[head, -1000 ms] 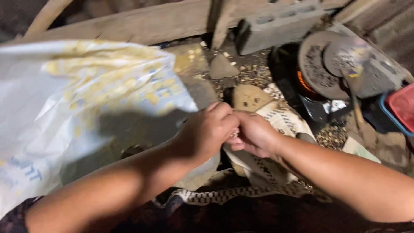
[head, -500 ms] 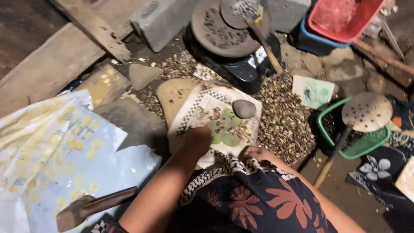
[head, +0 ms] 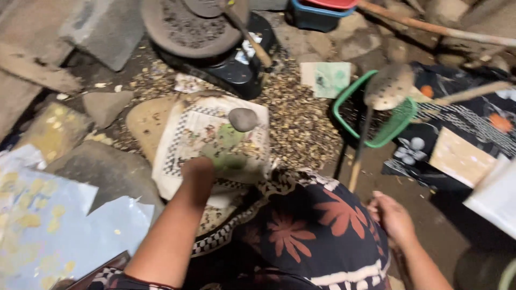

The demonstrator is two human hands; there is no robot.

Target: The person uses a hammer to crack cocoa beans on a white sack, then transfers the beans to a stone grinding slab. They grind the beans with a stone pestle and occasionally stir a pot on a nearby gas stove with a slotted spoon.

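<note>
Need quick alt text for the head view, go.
Left hand rests on a printed sheet weighted by a stone; right hand sits by a patterned-cloth knee. Husk-strewn ground, green basket.

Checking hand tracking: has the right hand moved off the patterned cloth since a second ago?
Yes. The right hand left the patterned cloth, going rightward, past the knee.

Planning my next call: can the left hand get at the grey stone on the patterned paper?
Probably yes: the left hand rests on the patterned paper, and nothing lies between it and the grey stone.
</note>
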